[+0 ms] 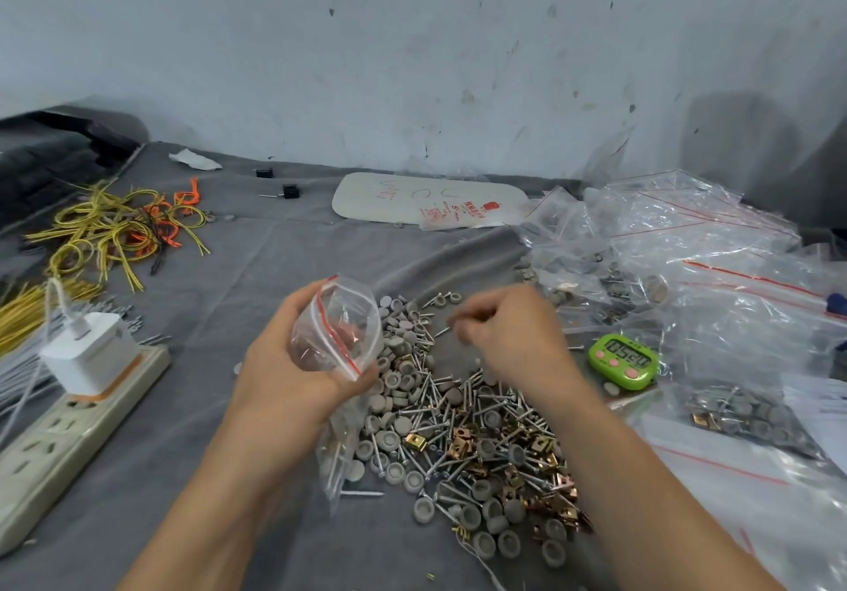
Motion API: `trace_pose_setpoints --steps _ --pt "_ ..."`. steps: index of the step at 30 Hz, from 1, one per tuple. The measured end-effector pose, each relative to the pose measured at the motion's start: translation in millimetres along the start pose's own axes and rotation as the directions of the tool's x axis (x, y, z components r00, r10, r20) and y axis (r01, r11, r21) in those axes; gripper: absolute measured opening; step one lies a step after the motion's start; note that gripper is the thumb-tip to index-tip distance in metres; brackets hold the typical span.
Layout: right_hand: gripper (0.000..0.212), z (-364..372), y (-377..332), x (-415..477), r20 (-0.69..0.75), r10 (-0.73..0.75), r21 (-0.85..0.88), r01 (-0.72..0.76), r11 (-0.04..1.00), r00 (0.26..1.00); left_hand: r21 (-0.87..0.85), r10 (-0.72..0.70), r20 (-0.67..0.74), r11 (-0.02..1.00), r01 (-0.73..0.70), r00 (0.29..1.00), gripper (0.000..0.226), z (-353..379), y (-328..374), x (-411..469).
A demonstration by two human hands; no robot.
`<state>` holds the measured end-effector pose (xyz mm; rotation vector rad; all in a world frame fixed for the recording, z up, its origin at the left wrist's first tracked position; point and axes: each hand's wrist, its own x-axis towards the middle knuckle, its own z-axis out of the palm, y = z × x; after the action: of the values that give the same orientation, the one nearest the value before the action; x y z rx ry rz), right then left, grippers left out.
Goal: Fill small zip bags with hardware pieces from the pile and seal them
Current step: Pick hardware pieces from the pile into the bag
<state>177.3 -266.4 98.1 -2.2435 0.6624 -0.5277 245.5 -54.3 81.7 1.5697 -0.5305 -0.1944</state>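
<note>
My left hand (284,375) grips a small clear zip bag (337,329) with a red seal strip, its mouth held open and facing right. My right hand (508,334) hovers just right of the bag with its fingers curled and pinched together; it is motion-blurred, and I cannot make out what is between the fingertips. Below both hands lies the pile of hardware (463,434): grey round caps, silver screws and brass-coloured clips on grey cloth. Another clear bag (337,467) hangs below my left hand.
A white power strip (68,434) with a white charger (89,352) lies at the left. Yellow and orange wire loops (123,228) sit at the back left. A green timer (624,361) and a heap of clear bags (687,265), some filled, are at the right.
</note>
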Motion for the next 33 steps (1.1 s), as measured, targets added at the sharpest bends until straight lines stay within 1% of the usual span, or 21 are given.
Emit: trace_pose_setpoints --steps 2,4,7,10,16,21,23,26,28,31,33 --pt "0.026 21.5 15.2 6.2 0.123 0.061 -0.181 -0.038 0.983 0.990 -0.030 -0.002 -0.018 1.000 0.002 1.000 0.078 -2.3 0.8 1.6" --pt "0.025 36.1 23.8 12.9 0.157 0.078 -0.246 -0.037 0.969 0.984 -0.055 0.003 -0.034 0.998 -0.004 0.999 0.076 -4.2 2.6 1.8" --pt "0.022 45.3 28.2 21.8 0.113 0.072 -0.219 -0.046 0.975 0.991 -0.091 0.002 -0.058 0.996 -0.007 0.998 0.076 -8.6 4.9 0.3" --pt "0.023 53.9 31.3 25.6 0.083 0.076 -0.159 -0.062 0.985 0.994 -0.094 0.006 -0.068 0.995 -0.013 0.998 0.076 -14.1 5.4 0.0" --pt "0.027 59.7 28.3 30.1 0.108 0.059 -0.214 -0.035 0.976 0.992 -0.111 0.016 -0.064 0.994 -0.023 0.998 0.079 -25.1 6.2 -2.6" --pt "0.034 62.2 26.8 28.8 0.178 0.021 -0.265 0.028 0.964 0.984 -0.120 0.010 -0.056 0.993 -0.016 0.998 0.077 -24.1 8.2 -2.1" --pt "0.031 63.8 24.7 28.1 0.209 0.021 -0.306 0.045 0.951 0.978 -0.116 0.006 -0.041 0.993 -0.011 0.999 0.078 -20.6 9.0 -2.7" --pt "0.021 64.8 24.2 25.7 0.230 0.026 -0.332 0.053 0.942 0.973 -0.098 0.002 -0.029 0.995 -0.004 1.000 0.078 -14.6 10.4 -3.3" --pt "0.014 64.3 25.1 23.5 0.201 0.040 -0.292 0.020 0.956 0.979 -0.090 -0.004 -0.030 0.996 0.001 1.000 0.078 -12.2 10.3 -3.2" --pt "0.019 60.4 26.4 19.7 0.080 0.152 -0.165 -0.137 0.977 0.985 -0.084 -0.004 -0.035 0.997 0.001 0.999 0.078 -11.6 9.3 -3.2" --pt "0.017 56.7 27.9 18.1 -0.024 0.192 -0.180 -0.193 0.965 0.981 -0.078 -0.002 -0.038 0.997 -0.001 0.999 0.078 -11.8 8.1 -3.0"
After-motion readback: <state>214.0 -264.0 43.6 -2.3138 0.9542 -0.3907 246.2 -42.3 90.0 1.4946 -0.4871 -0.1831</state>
